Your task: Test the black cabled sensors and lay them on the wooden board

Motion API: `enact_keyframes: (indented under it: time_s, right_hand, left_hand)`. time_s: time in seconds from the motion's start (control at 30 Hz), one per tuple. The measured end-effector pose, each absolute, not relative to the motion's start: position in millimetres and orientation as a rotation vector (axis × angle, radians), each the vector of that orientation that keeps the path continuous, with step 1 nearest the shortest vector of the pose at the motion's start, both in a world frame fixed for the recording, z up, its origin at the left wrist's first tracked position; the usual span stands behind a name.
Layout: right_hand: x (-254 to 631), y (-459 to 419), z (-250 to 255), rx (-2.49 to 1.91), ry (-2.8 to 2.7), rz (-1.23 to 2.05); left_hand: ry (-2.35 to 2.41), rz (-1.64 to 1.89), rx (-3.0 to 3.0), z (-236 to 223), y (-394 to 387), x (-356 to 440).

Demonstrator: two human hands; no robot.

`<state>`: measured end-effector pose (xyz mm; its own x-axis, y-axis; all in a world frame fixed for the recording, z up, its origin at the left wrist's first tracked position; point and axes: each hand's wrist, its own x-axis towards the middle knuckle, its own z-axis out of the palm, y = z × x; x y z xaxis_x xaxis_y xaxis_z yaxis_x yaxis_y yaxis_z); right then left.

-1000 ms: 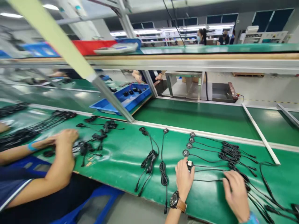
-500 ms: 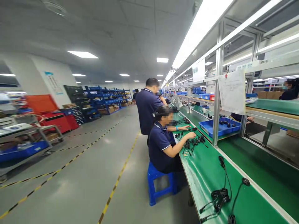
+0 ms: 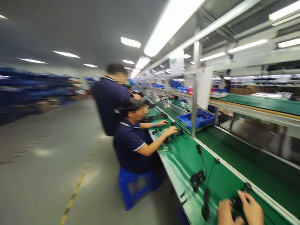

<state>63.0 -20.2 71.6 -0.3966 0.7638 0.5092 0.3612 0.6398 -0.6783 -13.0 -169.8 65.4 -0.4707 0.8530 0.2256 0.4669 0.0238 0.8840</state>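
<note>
At the lower right edge, my left hand [image 3: 226, 213] and my right hand [image 3: 252, 208] are close together over the green bench top [image 3: 187, 162]. Between them is a black cable [image 3: 236, 203], blurred and partly covered by the fingers. The fingers of both hands are curled in around it. Just beyond my right hand, a round black plug end [image 3: 247, 187] lies by the bench's rail. To the left of my hands lie two more coiled black cables, the nearer bundle [image 3: 205, 204] and the farther bundle [image 3: 198, 180].
A seated co-worker [image 3: 133, 147] on a blue stool [image 3: 134, 187] handles black cables farther along the bench. Another person [image 3: 110, 100] stands behind. A blue tray [image 3: 185, 120] with black parts sits past a metal post [image 3: 195, 93]. Yellow-black tape [image 3: 77, 190] marks the floor.
My view has swung to the right, so people and bench sit farther left. Both my hands, out of view before, now show at the lower right with a black cable.
</note>
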Motion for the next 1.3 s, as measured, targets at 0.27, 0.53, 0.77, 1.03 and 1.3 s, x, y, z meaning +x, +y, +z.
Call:
enact_keyframes:
  time_s: [0.27, 0.53, 0.77, 1.03, 1.3]
  right_hand:
    - [72.2, 2.9, 50.6, -1.245, -1.738, 1.000]
    - [59.2, -7.2, 33.9, -1.185, -1.820, 1.011]
    - [60.1, -9.9, 33.8, -1.156, -1.918, 0.941]
    - [61.5, -15.4, 28.5, -1.159, -2.050, 0.784]
    - [81.0, -22.3, 41.8, -0.962, -2.260, 0.645]
  left_hand:
    - [2.186, 1.204, 1.232, 20.0, -96.7, -15.5]
    - [2.219, 1.151, 1.377, 8.7, -87.0, -17.9]
    - [2.220, 1.213, 1.407, 4.5, -86.5, -18.4]
    - [2.183, 1.293, 1.418, -1.9, -84.7, -20.1]
    - [2.146, 1.289, 1.438, -12.7, -80.7, -25.8]
